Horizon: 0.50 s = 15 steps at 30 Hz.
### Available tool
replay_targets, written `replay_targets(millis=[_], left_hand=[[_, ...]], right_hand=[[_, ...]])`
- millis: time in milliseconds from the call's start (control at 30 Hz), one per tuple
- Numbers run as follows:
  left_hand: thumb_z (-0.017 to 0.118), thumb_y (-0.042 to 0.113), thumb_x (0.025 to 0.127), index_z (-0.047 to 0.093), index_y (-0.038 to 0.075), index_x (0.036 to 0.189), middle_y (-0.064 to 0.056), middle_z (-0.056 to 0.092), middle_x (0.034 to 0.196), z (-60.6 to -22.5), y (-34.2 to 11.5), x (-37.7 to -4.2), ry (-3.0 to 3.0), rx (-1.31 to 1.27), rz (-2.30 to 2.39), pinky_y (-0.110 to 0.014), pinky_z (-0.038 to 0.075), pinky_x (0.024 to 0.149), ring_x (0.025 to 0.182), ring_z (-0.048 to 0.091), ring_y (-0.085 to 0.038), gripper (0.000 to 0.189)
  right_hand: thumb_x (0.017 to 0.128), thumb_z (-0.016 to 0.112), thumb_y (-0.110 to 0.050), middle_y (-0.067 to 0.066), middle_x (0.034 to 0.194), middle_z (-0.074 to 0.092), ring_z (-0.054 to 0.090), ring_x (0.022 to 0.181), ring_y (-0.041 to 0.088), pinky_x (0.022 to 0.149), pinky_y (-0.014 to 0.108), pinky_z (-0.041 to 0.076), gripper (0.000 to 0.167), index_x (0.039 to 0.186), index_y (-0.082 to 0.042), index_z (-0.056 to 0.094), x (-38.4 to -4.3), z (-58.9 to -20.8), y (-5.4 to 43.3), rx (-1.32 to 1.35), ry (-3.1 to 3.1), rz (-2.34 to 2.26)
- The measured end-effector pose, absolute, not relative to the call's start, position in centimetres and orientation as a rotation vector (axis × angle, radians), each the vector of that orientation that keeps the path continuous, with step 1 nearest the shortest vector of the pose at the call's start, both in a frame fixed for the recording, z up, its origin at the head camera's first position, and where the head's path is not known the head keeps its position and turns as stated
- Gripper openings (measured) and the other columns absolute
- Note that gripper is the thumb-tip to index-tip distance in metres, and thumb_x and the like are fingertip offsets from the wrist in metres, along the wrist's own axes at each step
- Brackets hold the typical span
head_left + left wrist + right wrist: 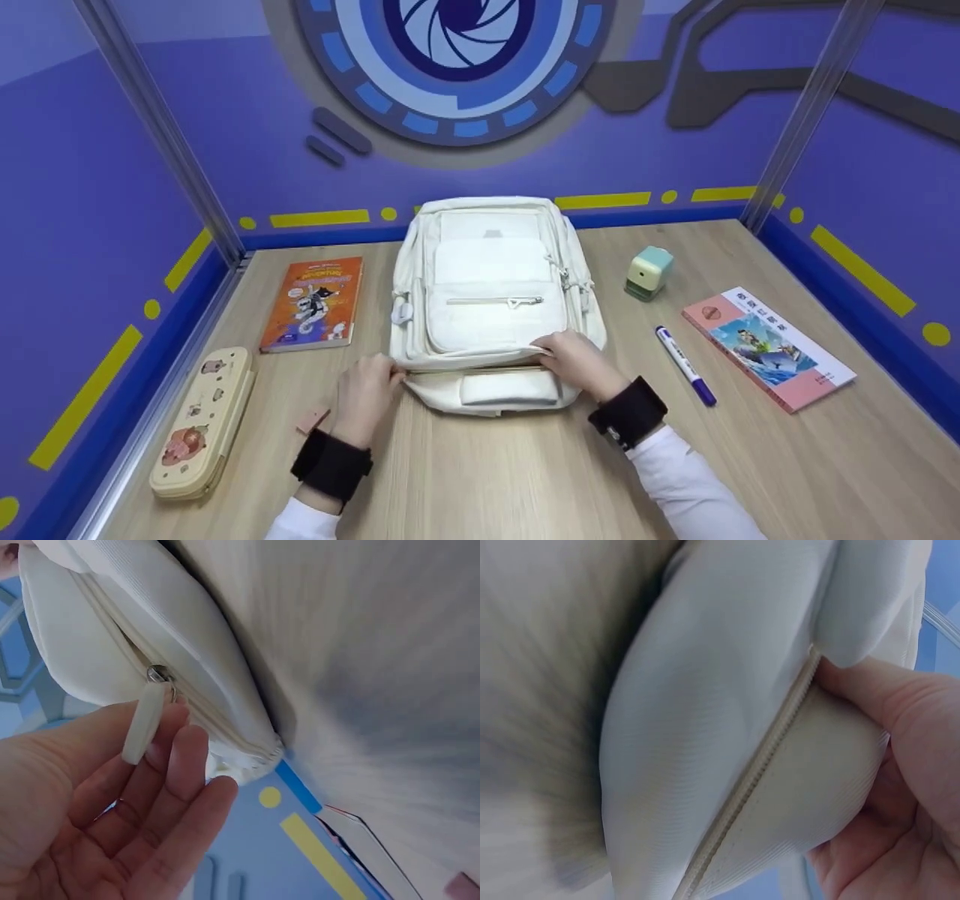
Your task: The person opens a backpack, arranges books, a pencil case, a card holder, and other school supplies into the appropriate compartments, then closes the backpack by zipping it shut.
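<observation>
A cream backpack [487, 259] lies on the table with its front pocket facing up and its handle end towards me. At its near left corner, my left hand [365, 397] pinches a zipper pull [142, 724] with a pale tab between thumb and forefinger. The metal slider [158, 673] sits on the zipper beside the fingers. My right hand [581, 364] grips the fabric at the near right of the backpack, thumb on top. In the right wrist view the zipper teeth [750, 780] run closed beside that thumb. Inside the bag is hidden.
An orange book [315, 304] and a cream pencil case [202, 424] lie on the left, with a small pink eraser-like block [312, 420] by my left wrist. On the right are a green-and-cream pencil sharpener [649, 273], a purple marker [685, 366] and a pink-and-white book [769, 349].
</observation>
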<state>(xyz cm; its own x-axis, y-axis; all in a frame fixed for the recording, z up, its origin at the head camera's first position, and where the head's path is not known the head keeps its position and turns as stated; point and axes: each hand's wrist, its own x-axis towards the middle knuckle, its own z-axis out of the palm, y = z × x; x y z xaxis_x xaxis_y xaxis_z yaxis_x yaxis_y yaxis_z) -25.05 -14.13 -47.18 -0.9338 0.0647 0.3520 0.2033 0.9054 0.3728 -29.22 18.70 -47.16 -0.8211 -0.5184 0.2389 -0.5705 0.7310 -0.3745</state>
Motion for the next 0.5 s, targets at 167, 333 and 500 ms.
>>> replay_targets(millis=[167, 333, 500], left_hand=[[0.081, 0.008, 0.083, 0.078, 0.004, 0.083, -0.014, 0.077, 0.082, -47.5, -15.5, -26.2, -2.745, -0.154, -0.615, -0.048, 0.058, 0.067, 0.076, 0.073, -0.034, 0.005], [0.079, 0.008, 0.086, 0.078, 0.001, 0.085, -0.017, 0.077, 0.083, -47.7, -16.5, -27.5, -2.771, -0.100, -0.610, -0.048, 0.060, 0.068, 0.077, 0.074, -0.035, 0.007], [0.080, 0.008, 0.085, 0.079, 0.001, 0.083, -0.018, 0.078, 0.084, -47.7, -16.7, -29.0, -2.779, -0.099, -0.578, -0.049, 0.060, 0.067, 0.077, 0.074, -0.037, 0.007]], right_hand=[[0.091, 0.070, -0.001, 0.004, 0.072, 0.070, 0.060, 0.064, 0.011, 0.063, 0.030, 0.054, 0.009, 0.084, -0.007, 0.073, -29.4, -47.1, 18.8, 0.910, -2.802, 0.658], [0.089, 0.069, 0.002, 0.004, 0.072, 0.069, 0.058, 0.065, 0.010, 0.064, 0.029, 0.054, 0.010, 0.084, -0.007, 0.072, -29.4, -47.2, 18.8, 0.929, -2.800, 0.656], [0.091, 0.069, -0.001, 0.004, 0.072, 0.069, 0.059, 0.065, 0.011, 0.065, 0.030, 0.054, 0.011, 0.083, -0.007, 0.070, -29.4, -47.1, 18.9, 0.945, -2.804, 0.651]])
